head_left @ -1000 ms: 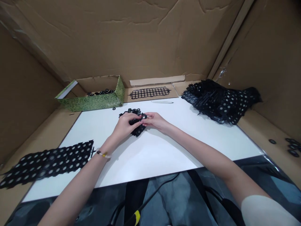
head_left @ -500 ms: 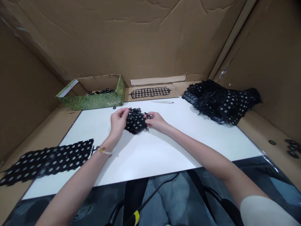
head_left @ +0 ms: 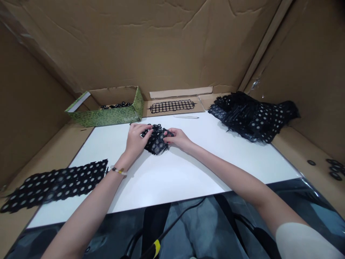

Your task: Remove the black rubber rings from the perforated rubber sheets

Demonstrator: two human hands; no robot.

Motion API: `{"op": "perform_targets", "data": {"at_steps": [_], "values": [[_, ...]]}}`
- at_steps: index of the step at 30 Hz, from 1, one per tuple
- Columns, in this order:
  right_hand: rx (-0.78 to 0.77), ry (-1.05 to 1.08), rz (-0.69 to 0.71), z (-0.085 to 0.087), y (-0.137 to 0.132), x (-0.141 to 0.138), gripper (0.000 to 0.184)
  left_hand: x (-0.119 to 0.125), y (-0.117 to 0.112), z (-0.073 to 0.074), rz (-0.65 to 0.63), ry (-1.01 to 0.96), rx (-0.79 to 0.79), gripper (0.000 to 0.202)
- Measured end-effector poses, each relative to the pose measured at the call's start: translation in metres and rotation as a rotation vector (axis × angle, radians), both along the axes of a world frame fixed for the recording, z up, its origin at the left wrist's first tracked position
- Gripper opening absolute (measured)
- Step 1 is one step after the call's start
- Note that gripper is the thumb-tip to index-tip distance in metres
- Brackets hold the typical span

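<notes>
A crumpled black rubber sheet with rows of round rings is between my hands, just above or on the white board. My right hand pinches its right edge between thumb and fingers. At the sheet's upper left, my left hand has its fingers bent over the edge, thumb and forefinger at the rings; how firmly they press is hard to see. A flat black perforated sheet lies to the left, partly behind my left forearm.
A green patterned box at the back left holds small black rings. Behind my hands are a ring grid on cardboard and a white pen-like tool. Black perforated sheets are heaped back right. Loose rings lie far right.
My left fingers have moved slightly right and spread over the sheet's upper left edge. The sheet's surface has tilted, so its holes look darker. My right hand keeps its pinch.
</notes>
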State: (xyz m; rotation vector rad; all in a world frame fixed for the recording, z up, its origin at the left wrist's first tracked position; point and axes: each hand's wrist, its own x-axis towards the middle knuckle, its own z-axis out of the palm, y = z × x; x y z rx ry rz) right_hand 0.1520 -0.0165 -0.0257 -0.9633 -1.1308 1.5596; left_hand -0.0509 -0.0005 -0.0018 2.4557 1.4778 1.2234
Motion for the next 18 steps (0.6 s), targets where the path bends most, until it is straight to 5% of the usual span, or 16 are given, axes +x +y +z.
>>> {"op": "perform_targets", "data": {"at_steps": [5, 11, 18], "values": [[0.014, 0.052, -0.029, 0.001, 0.003, 0.002, 0.038, 0.023, -0.021, 0.009, -0.18, 0.059, -0.094, 0.024], [0.077, 0.036, 0.028, 0.005, 0.002, 0.004, 0.044, 0.02, -0.015, 0.003, -0.084, -0.119, -0.247, 0.024], [0.079, -0.039, -0.018, 0.009, 0.005, 0.001, 0.03, 0.02, -0.009, -0.005, 0.048, -0.385, -0.29, 0.025]]}}
